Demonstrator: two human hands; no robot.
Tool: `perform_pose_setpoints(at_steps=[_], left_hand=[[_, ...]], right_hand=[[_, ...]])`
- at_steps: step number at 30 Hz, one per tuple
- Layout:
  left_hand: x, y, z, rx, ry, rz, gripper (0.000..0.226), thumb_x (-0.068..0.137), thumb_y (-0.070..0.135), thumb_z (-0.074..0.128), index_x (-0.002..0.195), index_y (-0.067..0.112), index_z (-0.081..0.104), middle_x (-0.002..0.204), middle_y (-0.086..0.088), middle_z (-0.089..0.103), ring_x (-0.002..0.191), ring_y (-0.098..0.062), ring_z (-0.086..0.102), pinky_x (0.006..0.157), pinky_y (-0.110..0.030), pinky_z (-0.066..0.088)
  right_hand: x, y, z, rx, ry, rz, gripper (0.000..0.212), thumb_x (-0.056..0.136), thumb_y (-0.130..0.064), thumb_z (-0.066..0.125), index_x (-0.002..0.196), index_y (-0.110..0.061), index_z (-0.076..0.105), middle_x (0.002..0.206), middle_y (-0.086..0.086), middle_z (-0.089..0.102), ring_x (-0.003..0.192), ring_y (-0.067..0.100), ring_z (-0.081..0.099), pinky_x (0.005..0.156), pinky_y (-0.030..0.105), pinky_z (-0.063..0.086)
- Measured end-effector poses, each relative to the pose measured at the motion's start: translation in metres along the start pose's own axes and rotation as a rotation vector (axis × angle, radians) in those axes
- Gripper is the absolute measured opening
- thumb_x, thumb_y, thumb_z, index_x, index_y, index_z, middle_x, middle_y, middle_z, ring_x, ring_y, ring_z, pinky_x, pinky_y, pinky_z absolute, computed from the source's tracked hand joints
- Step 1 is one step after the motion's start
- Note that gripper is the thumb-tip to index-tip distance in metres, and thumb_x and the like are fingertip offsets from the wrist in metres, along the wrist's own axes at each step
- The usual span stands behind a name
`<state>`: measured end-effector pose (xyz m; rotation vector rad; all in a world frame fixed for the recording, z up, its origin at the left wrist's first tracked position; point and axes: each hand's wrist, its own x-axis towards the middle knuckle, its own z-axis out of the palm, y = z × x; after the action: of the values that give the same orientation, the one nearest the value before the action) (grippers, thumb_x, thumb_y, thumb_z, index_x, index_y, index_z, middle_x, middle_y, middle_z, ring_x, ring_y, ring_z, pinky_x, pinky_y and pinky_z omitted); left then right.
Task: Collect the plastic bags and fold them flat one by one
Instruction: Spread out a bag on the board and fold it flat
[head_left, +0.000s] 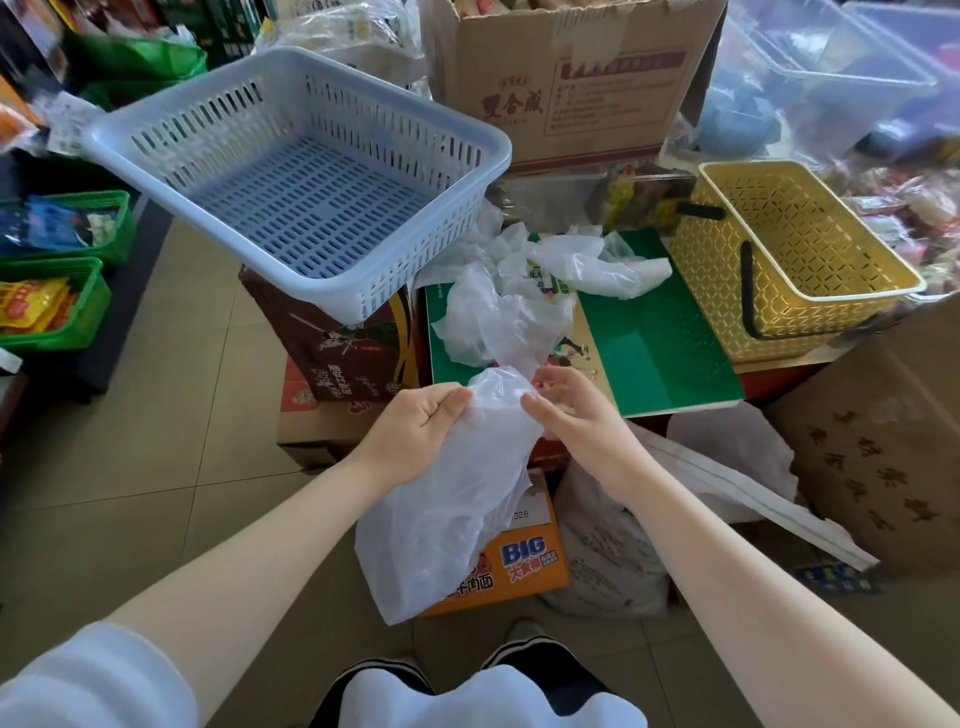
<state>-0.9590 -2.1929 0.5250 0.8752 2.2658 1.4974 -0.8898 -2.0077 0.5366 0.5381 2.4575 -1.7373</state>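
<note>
The floor (156, 415) was pale tile, crowded with stacked cardboard cartons and shop stock. A green flat box (660, 343) served as a worktop, with crumpled, thin, translucent bags (519, 291) heaped at its far left. A pale blue slotted basket (311, 171) sat far left, a yellow lattice basket (789, 260) to the right. Nearer, the left hand (415, 431) gripped the top of one limp plastic bag (452, 509), fingers curled round it, while the right hand (571, 410) pinched its upper edge; it hung down between the forearms.

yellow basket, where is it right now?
Head view, right side: the yellow basket sits on the far right edge of the green box top, right of the loose plastic bags, below the cardboard carton.
</note>
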Motion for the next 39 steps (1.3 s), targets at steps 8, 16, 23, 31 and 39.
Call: perform_pose_setpoints(at_steps=[8, 16, 23, 31, 39], left_hand=[[-0.002, -0.013, -0.010, 0.132, -0.026, -0.019, 0.044, 0.077, 0.056, 0.052, 0.091, 0.015, 0.055, 0.049, 0.002, 0.043, 0.043, -0.007, 0.036, 0.045, -0.013, 0.026], [-0.005, -0.031, -0.004, 0.602, -0.096, 0.081, 0.058, 0.084, 0.066, 0.034, 0.099, 0.018, 0.062, 0.087, 0.010, 0.051, 0.086, -0.013, 0.055, 0.060, -0.023, 0.038], [0.018, 0.015, 0.018, 0.147, -0.031, 0.083, 0.024, 0.085, 0.033, 0.063, 0.094, 0.011, 0.064, 0.080, 0.008, 0.061, 0.072, -0.001, 0.055, 0.067, -0.017, 0.043], [0.004, 0.013, 0.003, -0.264, 0.041, -0.097, 0.021, 0.089, 0.034, 0.052, 0.084, 0.017, 0.062, 0.076, 0.002, 0.059, 0.071, -0.009, 0.052, 0.069, -0.018, 0.043], [0.002, -0.012, -0.011, -0.203, 0.324, -0.265, 0.025, 0.096, 0.031, 0.044, 0.084, 0.014, 0.060, 0.084, -0.011, 0.061, 0.076, -0.016, 0.053, 0.073, -0.032, 0.046]], right_hand=[[0.003, -0.014, -0.002, 0.040, 0.133, -0.034, 0.014, 0.087, -0.012, 0.063, 0.098, -0.017, 0.058, 0.074, 0.004, 0.055, 0.056, 0.013, 0.049, 0.056, 0.028, 0.042], [-0.001, -0.027, -0.008, -0.579, -0.026, -0.112, 0.023, 0.089, -0.021, 0.060, 0.068, -0.015, 0.054, 0.061, -0.005, 0.049, 0.056, 0.009, 0.043, 0.051, 0.018, 0.032], [-0.004, -0.025, -0.005, 0.054, 0.086, -0.112, 0.010, 0.091, -0.017, 0.058, 0.082, -0.017, 0.062, 0.061, -0.001, 0.059, 0.053, 0.007, 0.055, 0.058, 0.021, 0.045], [0.014, 0.041, -0.025, 0.472, 0.159, 0.534, 0.080, 0.068, -0.062, 0.068, 0.134, -0.022, 0.047, 0.137, 0.001, 0.051, 0.123, 0.022, 0.050, 0.106, 0.042, 0.038], [0.021, 0.056, -0.018, 0.775, 0.134, 0.492, 0.014, 0.095, -0.014, 0.051, 0.082, -0.013, 0.052, 0.060, 0.000, 0.039, 0.034, 0.005, 0.033, 0.031, 0.016, 0.027]])
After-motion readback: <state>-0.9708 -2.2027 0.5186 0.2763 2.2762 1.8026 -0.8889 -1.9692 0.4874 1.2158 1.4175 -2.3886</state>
